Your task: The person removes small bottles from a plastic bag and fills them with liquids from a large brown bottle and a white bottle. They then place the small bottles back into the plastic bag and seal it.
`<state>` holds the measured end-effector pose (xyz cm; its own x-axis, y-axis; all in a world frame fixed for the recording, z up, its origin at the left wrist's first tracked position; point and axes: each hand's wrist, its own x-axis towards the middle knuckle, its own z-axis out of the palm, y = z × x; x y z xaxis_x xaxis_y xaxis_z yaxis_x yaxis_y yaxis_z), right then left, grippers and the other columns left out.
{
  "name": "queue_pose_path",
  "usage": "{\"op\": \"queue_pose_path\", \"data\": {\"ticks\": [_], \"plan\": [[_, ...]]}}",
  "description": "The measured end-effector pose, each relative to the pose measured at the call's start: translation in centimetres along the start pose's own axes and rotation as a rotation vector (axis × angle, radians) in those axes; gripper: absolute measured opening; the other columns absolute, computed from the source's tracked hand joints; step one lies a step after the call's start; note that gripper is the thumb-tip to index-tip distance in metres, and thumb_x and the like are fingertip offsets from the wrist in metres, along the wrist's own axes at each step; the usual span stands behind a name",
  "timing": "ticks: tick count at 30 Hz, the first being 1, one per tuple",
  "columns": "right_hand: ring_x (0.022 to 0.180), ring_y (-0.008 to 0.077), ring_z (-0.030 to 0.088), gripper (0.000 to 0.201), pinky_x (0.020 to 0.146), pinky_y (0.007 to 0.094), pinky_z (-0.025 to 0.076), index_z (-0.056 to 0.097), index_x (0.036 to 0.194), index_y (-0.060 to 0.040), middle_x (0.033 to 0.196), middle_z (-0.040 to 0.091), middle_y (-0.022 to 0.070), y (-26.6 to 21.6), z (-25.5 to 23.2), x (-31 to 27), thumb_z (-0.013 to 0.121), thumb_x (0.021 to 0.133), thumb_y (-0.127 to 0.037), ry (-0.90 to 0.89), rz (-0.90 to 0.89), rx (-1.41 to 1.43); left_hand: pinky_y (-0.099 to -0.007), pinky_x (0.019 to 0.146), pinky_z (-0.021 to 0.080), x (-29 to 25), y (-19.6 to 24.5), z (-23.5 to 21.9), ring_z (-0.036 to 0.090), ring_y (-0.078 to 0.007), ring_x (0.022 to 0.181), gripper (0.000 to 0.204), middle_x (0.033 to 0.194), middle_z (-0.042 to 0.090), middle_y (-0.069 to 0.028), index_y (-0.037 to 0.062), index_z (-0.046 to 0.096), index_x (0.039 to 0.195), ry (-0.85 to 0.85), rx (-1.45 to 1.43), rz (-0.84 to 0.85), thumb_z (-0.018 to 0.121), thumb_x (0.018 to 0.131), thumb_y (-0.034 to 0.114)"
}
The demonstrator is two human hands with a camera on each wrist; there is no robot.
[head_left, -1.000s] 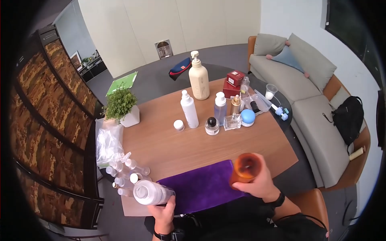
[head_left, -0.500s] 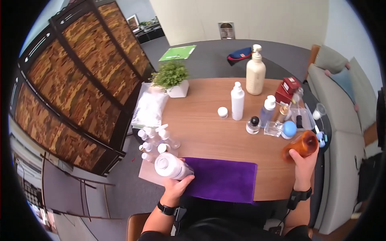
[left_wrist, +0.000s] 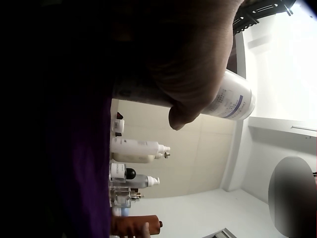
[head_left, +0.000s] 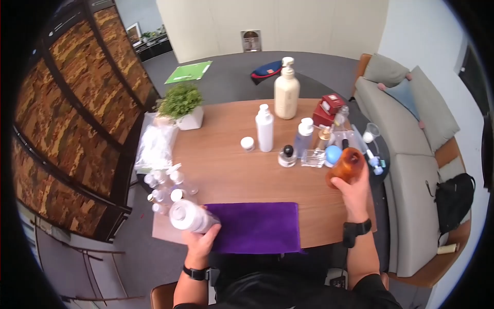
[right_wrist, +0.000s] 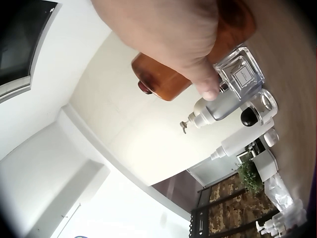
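In the head view my left hand (head_left: 198,243) grips a white bottle (head_left: 190,216) at the left end of a purple cloth (head_left: 257,226). The left wrist view shows the thumb wrapped across this bottle (left_wrist: 230,99), which has a purple band. On the table's right side, my right hand (head_left: 356,195) holds an amber bottle (head_left: 347,167), its fingers mostly hidden behind it. Right beside the amber bottle are a jar with a blue lid (head_left: 333,155) and a square glass perfume bottle (head_left: 313,158). The right wrist view has the thumb along the amber bottle (right_wrist: 163,77).
Several small clear bottles (head_left: 160,190) cluster left of the white bottle. Farther back stand a cream pump bottle (head_left: 286,95), a white spray bottle (head_left: 265,131), a white jar (head_left: 247,143), a black-capped bottle (head_left: 287,157) and red boxes (head_left: 329,108). A potted plant (head_left: 181,103) occupies the far left.
My right hand has carried the amber bottle from the cloth's right end to the blue-lidded jar's side. The left hand keeps its hold on the white bottle. The head view has swung about.
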<state>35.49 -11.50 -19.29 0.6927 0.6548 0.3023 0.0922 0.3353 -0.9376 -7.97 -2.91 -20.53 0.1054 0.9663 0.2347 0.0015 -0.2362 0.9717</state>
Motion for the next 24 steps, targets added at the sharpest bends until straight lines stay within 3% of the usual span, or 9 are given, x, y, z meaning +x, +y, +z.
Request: {"op": "queue_pose_path", "data": {"ticks": [2, 5, 7, 12, 13, 17, 20, 23, 24], "plan": [[0.153, 0.0287, 0.045, 0.111, 0.129, 0.0462, 0.035, 0.032, 0.167, -0.0037, 0.162, 0.048, 0.0158, 1.4, -2.0, -1.0, 0.094, 0.075, 0.002, 0.077, -0.074, -0.170, -0.0390, 0.101, 0.055, -0.1, -1.1, -0.6, 0.068, -0.0218, 0.113, 0.066, 0.127, 0.070, -0.0087, 0.0005, 0.064, 0.136, -0.040, 0.061, 0.022, 0.093, 0.077, 0.006], [0.136, 0.0242, 0.054, 0.084, 0.121, 0.0420, 0.042, 0.038, 0.164, -0.0043, 0.147, 0.055, 0.0133, -0.3, -1.7, -5.3, 0.080, 0.092, 0.002, 0.279, -0.136, -0.229, -0.0397, 0.103, 0.055, 0.1, -0.5, -0.2, 0.069, -0.0227, 0.114, 0.065, 0.126, 0.070, -0.0077, 0.0017, 0.065, 0.135, -0.070, 0.132, 0.068, 0.094, 0.077, 0.005], [0.110, 0.0129, 0.056, 0.068, 0.102, 0.0290, 0.049, 0.045, 0.158, -0.0023, 0.128, 0.056, 0.0068, 0.5, -1.8, -8.6, 0.071, 0.096, 0.008, 0.243, -0.100, -0.127, -0.0388, 0.103, 0.054, 0.3, -0.2, 0.1, 0.069, -0.0217, 0.112, 0.063, 0.123, 0.071, -0.0073, 0.0016, 0.067, 0.131, -0.058, 0.098, 0.079, 0.095, 0.076, 0.005], [0.100, 0.0105, 0.060, 0.062, 0.091, 0.0225, 0.052, 0.051, 0.152, 0.0011, 0.122, 0.061, 0.0071, -0.1, 2.6, -13.6, 0.073, 0.094, 0.007, -0.131, 0.093, -0.046, -0.0401, 0.103, 0.055, 0.4, -0.7, -0.3, 0.068, -0.0260, 0.117, 0.079, 0.129, 0.068, -0.0149, -0.0014, 0.057, 0.139, -0.104, 0.184, 0.136, 0.101, 0.076, 0.017], [0.100, 0.0105, 0.060, 0.062, 0.091, 0.0225, 0.052, 0.051, 0.152, 0.0011, 0.122, 0.061, 0.0071, -0.7, 3.9, -14.0, 0.073, 0.094, 0.007, -0.118, 0.095, -0.056, -0.0403, 0.103, 0.055, 0.5, -0.1, -0.2, 0.069, -0.0270, 0.116, 0.080, 0.128, 0.068, -0.0155, -0.0015, 0.057, 0.139, -0.127, 0.235, 0.183, 0.101, 0.076, 0.017], [0.121, 0.0205, 0.064, 0.085, 0.104, 0.0330, 0.054, 0.052, 0.153, 0.0024, 0.137, 0.062, 0.0124, -3.3, 9.0, -13.8, 0.097, 0.083, -0.017, -0.511, 0.096, -0.006, -0.0406, 0.102, 0.055, 0.4, 1.8, 1.1, 0.070, -0.0290, 0.116, 0.080, 0.128, 0.069, -0.0155, 0.0000, 0.058, 0.139, -0.207, 0.168, 0.202, 0.102, 0.075, 0.019], [0.142, 0.0302, 0.055, 0.117, 0.122, 0.0432, 0.043, 0.043, 0.161, 0.0035, 0.154, 0.052, 0.0175, -4.2, 12.5, -13.4, 0.103, 0.072, -0.045, -0.665, -0.030, -0.041, -0.0403, 0.102, 0.057, 0.5, 4.3, 3.5, 0.071, -0.0313, 0.121, 0.077, 0.129, 0.071, -0.0157, 0.0031, 0.062, 0.139, -0.352, 0.233, 0.241, 0.101, 0.076, 0.023], [0.143, 0.0298, 0.056, 0.127, 0.122, 0.0437, 0.042, 0.038, 0.163, 0.0022, 0.157, 0.053, 0.0182, -5.3, 14.5, -13.5, 0.107, 0.066, -0.041, -0.666, 0.053, 0.041, -0.0446, 0.100, 0.059, -0.6, 5.1, 6.3, 0.070, -0.0389, 0.121, 0.077, 0.129, 0.069, -0.0182, 0.0042, 0.060, 0.141, -0.385, 0.192, 0.287, 0.097, 0.075, 0.018], [0.141, 0.0286, 0.057, 0.114, 0.122, 0.0437, 0.043, 0.045, 0.158, 0.0019, 0.154, 0.058, 0.0185, -5.0, 15.3, -14.0, 0.107, 0.067, -0.029, -0.601, 0.053, 0.100, -0.0449, 0.100, 0.058, -1.1, 4.6, 7.2, 0.069, -0.0398, 0.121, 0.078, 0.132, 0.068, -0.0194, 0.0038, 0.058, 0.142, -0.393, 0.171, 0.292, 0.095, 0.075, 0.016]]}}
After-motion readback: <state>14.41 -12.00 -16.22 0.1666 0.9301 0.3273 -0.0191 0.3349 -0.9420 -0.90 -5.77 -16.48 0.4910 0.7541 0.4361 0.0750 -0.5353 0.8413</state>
